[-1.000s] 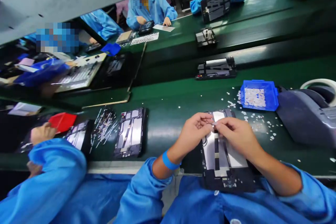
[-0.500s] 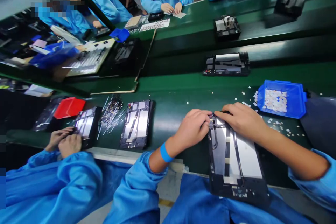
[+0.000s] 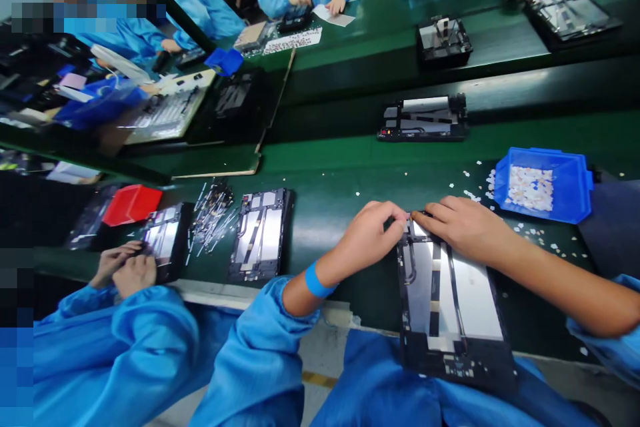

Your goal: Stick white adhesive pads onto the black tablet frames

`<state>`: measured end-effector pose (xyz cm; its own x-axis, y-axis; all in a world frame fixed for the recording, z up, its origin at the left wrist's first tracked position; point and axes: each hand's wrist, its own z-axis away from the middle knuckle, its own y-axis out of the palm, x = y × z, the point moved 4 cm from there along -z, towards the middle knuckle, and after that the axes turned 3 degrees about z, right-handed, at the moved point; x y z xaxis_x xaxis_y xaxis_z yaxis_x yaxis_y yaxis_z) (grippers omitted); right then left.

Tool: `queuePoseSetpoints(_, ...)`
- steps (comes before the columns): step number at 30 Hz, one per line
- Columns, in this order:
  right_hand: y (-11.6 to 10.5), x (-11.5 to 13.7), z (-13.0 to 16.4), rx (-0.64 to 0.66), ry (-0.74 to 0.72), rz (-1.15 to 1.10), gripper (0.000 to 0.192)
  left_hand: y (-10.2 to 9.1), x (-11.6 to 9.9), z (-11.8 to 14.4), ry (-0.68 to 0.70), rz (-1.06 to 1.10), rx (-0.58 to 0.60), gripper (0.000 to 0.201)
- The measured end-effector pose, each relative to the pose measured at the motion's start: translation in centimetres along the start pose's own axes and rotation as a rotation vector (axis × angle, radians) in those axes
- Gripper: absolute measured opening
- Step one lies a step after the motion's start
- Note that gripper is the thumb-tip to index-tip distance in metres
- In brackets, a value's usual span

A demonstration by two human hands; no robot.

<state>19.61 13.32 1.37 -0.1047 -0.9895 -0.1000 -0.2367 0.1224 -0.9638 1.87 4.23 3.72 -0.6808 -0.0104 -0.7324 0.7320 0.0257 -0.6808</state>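
Note:
A black device frame (image 3: 450, 307) with silver plates lies lengthwise in front of me, its near end hanging over the green belt's edge. My left hand (image 3: 370, 237) rests curled on the frame's far left corner, fingers pressed down there. My right hand (image 3: 463, 227) lies flat on the far right corner, fingertips meeting the left hand's at the top edge. Whatever sits under the fingertips is hidden. A blue band circles my left wrist.
A blue tray (image 3: 543, 183) of small white pieces stands at the right, with white bits scattered around it. Another frame (image 3: 260, 233) and a pile of thin strips (image 3: 213, 213) lie to the left. A co-worker's hands (image 3: 125, 270) work on a frame beside a red tray (image 3: 131, 203). More frames sit across the belts.
A second ago my hands held a small piece above the frame; they have since come down onto its far edge and stay pressed there. The view shifted slightly.

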Motion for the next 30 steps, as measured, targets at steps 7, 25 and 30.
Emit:
queuePoseSetpoints(7,0.3,-0.2,0.0,-0.041,0.017,-0.040,0.035,0.5,0.6,-2.3,-0.121,-0.008,0.086,0.013)
queuePoseSetpoints(25,0.3,-0.2,-0.1,-0.107,0.023,-0.044,0.031,1.2,0.3,-2.8,-0.112,-0.151,0.075,0.013)
queuePoseSetpoints(30,0.3,-0.2,-0.1,-0.110,0.019,-0.044,0.032,1.3,0.4,-2.9,-0.119,-0.168,0.073,0.014)
